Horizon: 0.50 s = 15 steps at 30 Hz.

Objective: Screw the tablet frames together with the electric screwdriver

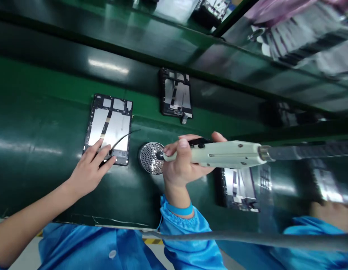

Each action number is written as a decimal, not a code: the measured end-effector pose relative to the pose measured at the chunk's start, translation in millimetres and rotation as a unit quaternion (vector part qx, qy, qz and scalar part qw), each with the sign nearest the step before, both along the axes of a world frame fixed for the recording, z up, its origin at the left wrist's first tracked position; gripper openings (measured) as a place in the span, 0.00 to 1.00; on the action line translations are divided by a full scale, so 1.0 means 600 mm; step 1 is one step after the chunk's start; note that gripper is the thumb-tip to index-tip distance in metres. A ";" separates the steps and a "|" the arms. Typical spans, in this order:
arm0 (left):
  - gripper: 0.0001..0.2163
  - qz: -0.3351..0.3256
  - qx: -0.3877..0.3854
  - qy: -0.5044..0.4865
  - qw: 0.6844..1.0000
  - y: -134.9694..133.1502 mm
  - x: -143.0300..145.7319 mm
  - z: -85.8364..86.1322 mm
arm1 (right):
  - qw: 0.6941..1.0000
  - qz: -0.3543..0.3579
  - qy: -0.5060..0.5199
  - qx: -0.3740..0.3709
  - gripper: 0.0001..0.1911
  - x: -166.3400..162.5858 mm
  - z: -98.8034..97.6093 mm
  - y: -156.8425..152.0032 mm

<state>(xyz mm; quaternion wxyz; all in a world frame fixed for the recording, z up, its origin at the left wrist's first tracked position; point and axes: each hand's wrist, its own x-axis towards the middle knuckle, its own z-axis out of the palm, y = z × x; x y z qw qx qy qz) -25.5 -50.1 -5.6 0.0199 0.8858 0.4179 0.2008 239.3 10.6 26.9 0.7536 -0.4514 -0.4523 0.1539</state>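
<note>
Head view, entry by item.

- Left hand (88, 170): fingers (102, 155) are spread, with the tips pressing the lower edge of the tablet frame (109, 127) at centre left. They rest beside a thin black cable (123, 138); whether they nip it cannot be told.
- Right hand (181, 161): fingers are curled tight round the electric screwdriver (219, 153), whose bit meets the perforated screw dish (150, 157) at centre frame.
- Handling note, as a judgement: keep the bit square to the dish and use light pressure. Hold the frame flat so it cannot slide on the green bench (36, 131).
- Also present: a second frame (176, 93) at upper centre and a third frame (238, 187) at lower right.
</note>
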 end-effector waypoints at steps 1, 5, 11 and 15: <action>0.21 0.004 0.002 -0.016 1.000 0.001 -0.003 -0.001 | 1.000 -0.014 -0.002 0.001 0.27 0.004 -0.003 -0.001; 0.19 0.016 0.013 -0.069 0.997 0.007 -0.010 0.002 | 0.999 -0.040 -0.014 -0.003 0.26 0.010 -0.002 -0.001; 0.21 0.022 0.023 -0.099 0.995 0.012 -0.009 0.013 | 0.999 0.009 -0.049 -0.006 0.24 0.009 0.002 -0.007; 0.24 0.033 0.017 -0.098 0.994 0.013 -0.006 0.019 | 0.997 0.017 -0.072 -0.016 0.26 0.009 -0.005 -0.012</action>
